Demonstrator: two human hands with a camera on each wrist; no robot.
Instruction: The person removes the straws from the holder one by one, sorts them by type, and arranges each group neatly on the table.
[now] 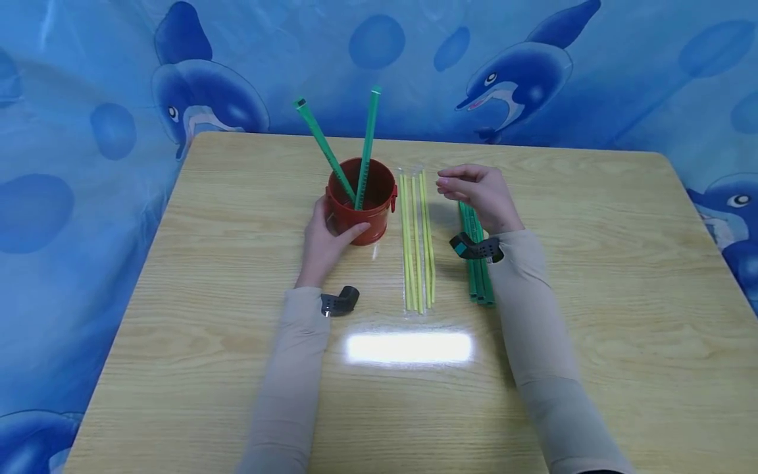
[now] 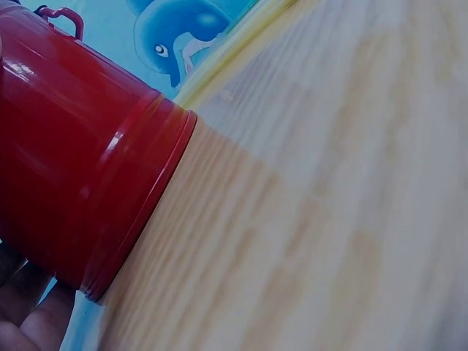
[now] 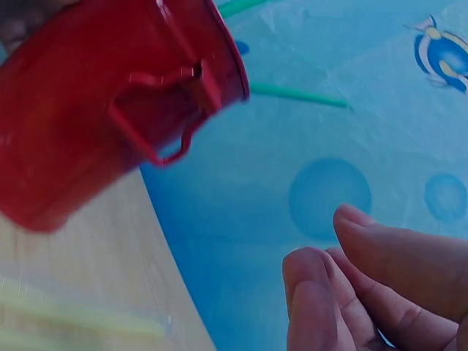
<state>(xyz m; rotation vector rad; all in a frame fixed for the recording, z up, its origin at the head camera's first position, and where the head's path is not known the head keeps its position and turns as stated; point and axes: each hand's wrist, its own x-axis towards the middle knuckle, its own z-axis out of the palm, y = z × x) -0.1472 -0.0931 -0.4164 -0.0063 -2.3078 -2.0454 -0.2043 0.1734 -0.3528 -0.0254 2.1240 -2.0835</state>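
Note:
A small red bucket (image 1: 379, 220) stands upright on the table, with two slim green printed sticks (image 1: 367, 141) leaning out of its mouth. My left hand (image 1: 324, 247) holds the bucket low at its near left side, thumb across the front and fingers round the far side, partly hidden. In the right wrist view, the bucket's side handle (image 3: 157, 121) faces that camera. My right hand (image 1: 476, 191) hovers right of the bucket with its fingers loosely bent and nothing between them. Under it lies a bunch of similar green sticks (image 1: 478, 276), partly covered by the hand and wrist.
Several thin yellow sticks in clear sleeves (image 1: 417, 243) lie side by side between the bucket and the green bunch. They rest on a light wooden table (image 1: 207, 276). A blue dolphin-print sheet (image 1: 379, 92) hangs behind the far edge. Each wrist wears a dark strap.

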